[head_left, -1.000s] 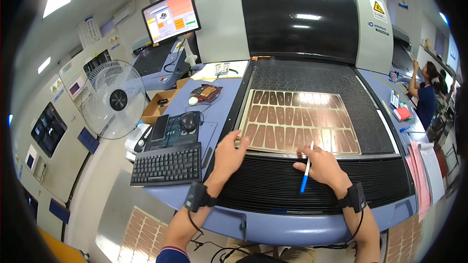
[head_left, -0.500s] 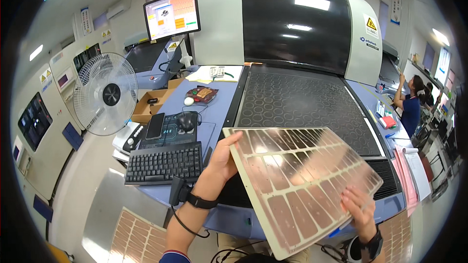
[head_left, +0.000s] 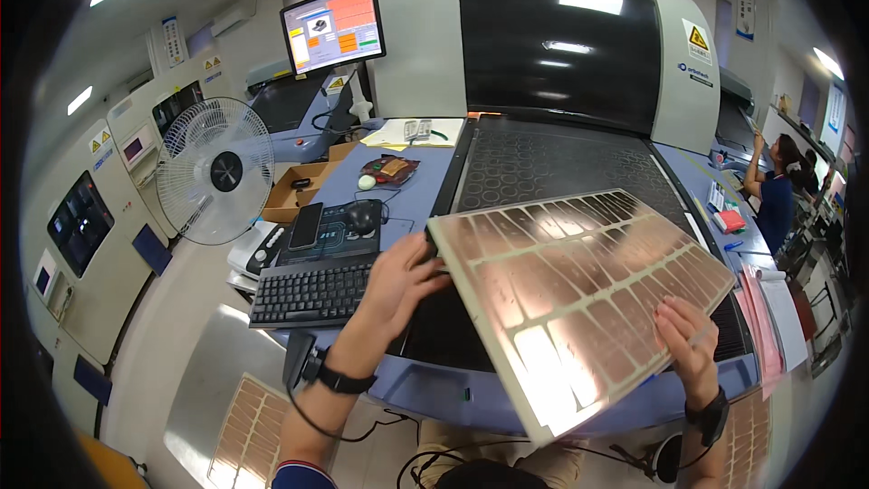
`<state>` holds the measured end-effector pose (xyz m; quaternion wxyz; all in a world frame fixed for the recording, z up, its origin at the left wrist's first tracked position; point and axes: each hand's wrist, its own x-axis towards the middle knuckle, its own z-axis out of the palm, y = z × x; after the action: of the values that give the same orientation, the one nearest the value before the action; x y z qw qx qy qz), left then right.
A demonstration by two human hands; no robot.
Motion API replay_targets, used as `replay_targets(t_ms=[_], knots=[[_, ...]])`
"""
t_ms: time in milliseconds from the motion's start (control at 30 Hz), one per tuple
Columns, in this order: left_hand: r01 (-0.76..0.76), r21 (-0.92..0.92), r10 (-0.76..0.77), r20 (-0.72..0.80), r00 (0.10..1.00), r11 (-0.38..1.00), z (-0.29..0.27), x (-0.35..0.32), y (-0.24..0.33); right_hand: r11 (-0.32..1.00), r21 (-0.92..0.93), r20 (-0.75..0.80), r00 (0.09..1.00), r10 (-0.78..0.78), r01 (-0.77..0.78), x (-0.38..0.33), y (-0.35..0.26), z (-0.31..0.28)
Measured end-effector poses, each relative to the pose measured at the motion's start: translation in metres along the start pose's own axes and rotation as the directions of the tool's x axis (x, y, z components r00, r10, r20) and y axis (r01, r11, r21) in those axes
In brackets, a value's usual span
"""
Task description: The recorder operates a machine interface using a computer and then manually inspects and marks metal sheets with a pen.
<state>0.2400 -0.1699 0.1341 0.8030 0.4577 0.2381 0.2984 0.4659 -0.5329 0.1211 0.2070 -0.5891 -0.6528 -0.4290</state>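
Observation:
A rectangular copper circuit board panel [head_left: 588,294], with rows of long shiny pads and a pale border, is tilted in the air in front of the machine. My right hand [head_left: 690,349] grips its near right edge, fingertips on the upper face; the thumb is hidden. At the panel's left edge is my left hand [head_left: 398,282], fingers spread and apart, the tips close to the edge; whether they touch it I cannot tell. Behind the panel lies the machine's black bed [head_left: 543,158], marked with circles.
Left of the bed are a keyboard [head_left: 308,294], a phone [head_left: 307,225], a mouse [head_left: 364,215] and a fan [head_left: 217,170]. Similar panels lie low at the left [head_left: 249,430] and right [head_left: 749,435]. Pink sheets and a clipboard [head_left: 780,317] hang at right. A person [head_left: 777,190] works farther off.
The panel has moved up and slightly right, and glare now covers its near corner. My left hand has loosened from the panel's left corner and its fingers have spread. My right hand keeps its grip.

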Motion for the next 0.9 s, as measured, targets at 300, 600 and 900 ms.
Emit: replay_targets(t_ms=[300,600,900], knots=[[-0.342,0.938,0.735,0.192,0.651,0.059,-0.148,-0.059,-0.033,0.974,0.054,0.325,0.926,0.191,-0.219,0.013,0.056,0.142],[-0.28,0.957,0.844,0.094,0.528,0.069,-0.174,-0.046,-0.056,0.781,0.087,0.756,0.552,0.353,-0.618,0.041,-0.004,0.189],[-0.243,0.965,0.875,0.028,0.484,0.103,-0.173,-0.046,-0.062,0.815,0.044,0.735,0.571,0.366,-0.578,0.045,-0.018,0.195]])
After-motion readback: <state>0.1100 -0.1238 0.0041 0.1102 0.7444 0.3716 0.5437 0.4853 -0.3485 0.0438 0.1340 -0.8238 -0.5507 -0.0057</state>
